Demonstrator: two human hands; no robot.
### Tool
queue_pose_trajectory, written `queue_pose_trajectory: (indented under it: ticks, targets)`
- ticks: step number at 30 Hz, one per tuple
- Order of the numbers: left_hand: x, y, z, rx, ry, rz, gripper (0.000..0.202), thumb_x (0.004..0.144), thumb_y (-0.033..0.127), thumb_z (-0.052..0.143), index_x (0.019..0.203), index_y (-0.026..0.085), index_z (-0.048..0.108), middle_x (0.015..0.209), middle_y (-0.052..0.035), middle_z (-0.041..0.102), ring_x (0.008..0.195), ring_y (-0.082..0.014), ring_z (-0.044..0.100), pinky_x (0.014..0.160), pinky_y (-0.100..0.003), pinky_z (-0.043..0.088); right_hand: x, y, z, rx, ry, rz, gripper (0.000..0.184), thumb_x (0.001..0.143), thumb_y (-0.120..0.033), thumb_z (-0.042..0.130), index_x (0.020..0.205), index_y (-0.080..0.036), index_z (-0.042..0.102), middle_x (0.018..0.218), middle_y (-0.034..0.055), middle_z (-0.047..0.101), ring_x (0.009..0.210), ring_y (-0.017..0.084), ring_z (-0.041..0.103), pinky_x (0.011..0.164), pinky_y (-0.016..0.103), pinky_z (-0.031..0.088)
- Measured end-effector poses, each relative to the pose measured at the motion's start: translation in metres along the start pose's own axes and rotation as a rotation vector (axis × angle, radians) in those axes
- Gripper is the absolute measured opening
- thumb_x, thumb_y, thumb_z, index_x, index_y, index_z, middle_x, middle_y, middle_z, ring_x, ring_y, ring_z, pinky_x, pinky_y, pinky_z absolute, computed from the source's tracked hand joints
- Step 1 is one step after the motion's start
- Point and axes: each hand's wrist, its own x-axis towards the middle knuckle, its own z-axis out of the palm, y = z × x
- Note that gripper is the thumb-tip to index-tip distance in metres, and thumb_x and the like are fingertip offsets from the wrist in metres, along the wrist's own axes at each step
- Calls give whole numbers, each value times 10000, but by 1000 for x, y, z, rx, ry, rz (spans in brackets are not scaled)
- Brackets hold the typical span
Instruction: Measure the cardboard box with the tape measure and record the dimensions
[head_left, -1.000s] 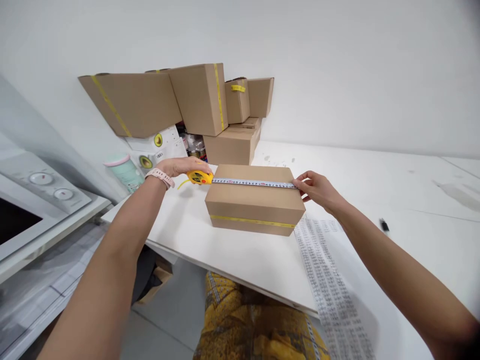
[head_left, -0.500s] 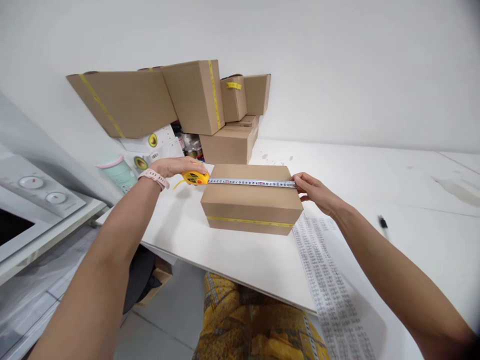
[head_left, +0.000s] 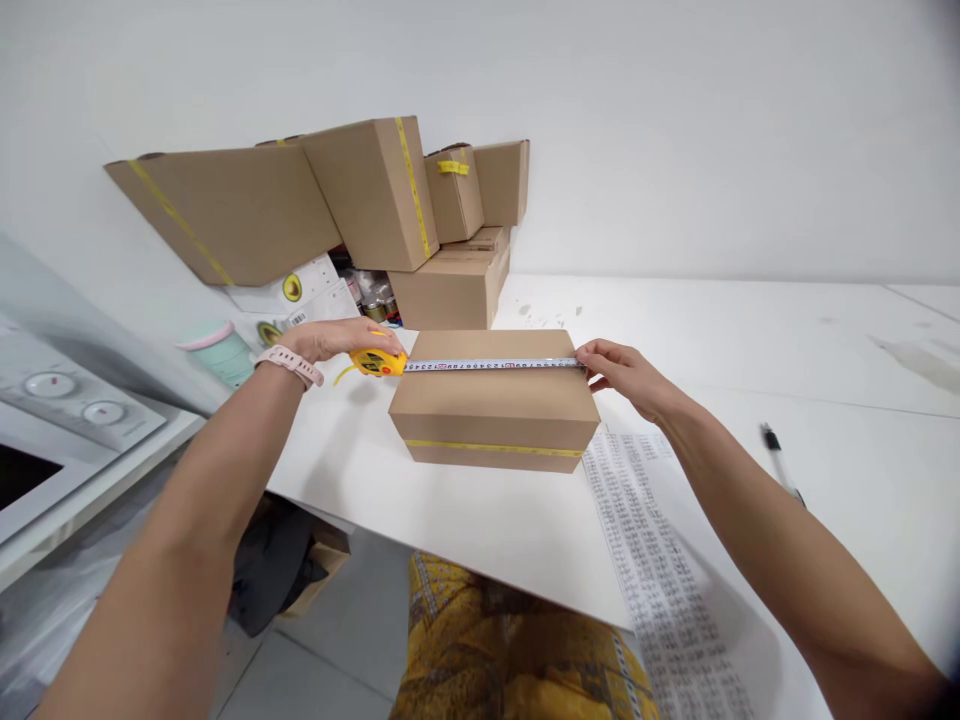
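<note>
A brown cardboard box (head_left: pixel 495 405) with a yellow tape strip along its near side lies on the white table (head_left: pixel 450 520). Across its top runs the metal blade of a yellow tape measure (head_left: pixel 379 362), numbers facing up. My left hand (head_left: pixel 337 340), a pink band on its wrist, is closed around the tape measure's case at the box's left edge. At the right edge, my right hand (head_left: pixel 622 375) pinches the blade's end between thumb and fingers; some fingertips are hidden behind the box's edge.
Several taped cardboard boxes (head_left: pixel 367 195) are stacked at the back left, by the wall. A printed sheet (head_left: pixel 667 560) and a black-capped pen (head_left: pixel 780 460) lie to the right. On the left are a mint canister (head_left: pixel 221 355) and a white appliance with knobs (head_left: pixel 75 400).
The view has shifted slightly, so most things sit a little further left. Both hands keep hold of the tape measure, still stretched over the box.
</note>
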Motion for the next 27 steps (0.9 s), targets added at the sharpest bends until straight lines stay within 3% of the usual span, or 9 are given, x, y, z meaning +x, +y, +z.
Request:
queue_pose_trajectory:
  ticks: [8, 14, 19, 27]
  targets:
    - [1, -5, -1, -43, -22, -6, 483, 752, 631, 721, 995, 218, 781, 1055, -66, 776, 971, -243, 700, 805, -254, 554, 2, -5, -10, -131, -75, -71, 463, 797, -685, 694, 769, -224, 666, 892, 65, 706, 876, 214, 623, 805, 372, 517]
    - [-2, 1, 2, -53, -11, -9, 492, 731, 615, 738, 979, 193, 789, 1057, -84, 772, 984, -259, 693, 784, -255, 555, 5, -8, -14, -217, -104, -42, 541, 753, -783, 653, 766, -244, 681, 914, 74, 723, 940, 262, 633, 823, 404, 517]
    - [-1, -1, 2, -84, -19, -20, 511, 707, 637, 748, 977, 205, 785, 1046, -70, 777, 987, -265, 698, 772, -253, 562, 9, -8, -16, -161, -180, 5, 544, 721, -762, 707, 760, -223, 647, 955, 79, 713, 953, 251, 625, 841, 397, 519]
    - [-1, -1, 1, -96, -52, 7, 487, 742, 627, 724, 1009, 226, 797, 1078, -55, 782, 1004, -257, 692, 800, -245, 553, 10, -1, -14, 16, -160, -13, 493, 647, -642, 841, 765, -221, 614, 825, 36, 623, 818, 198, 566, 794, 391, 503]
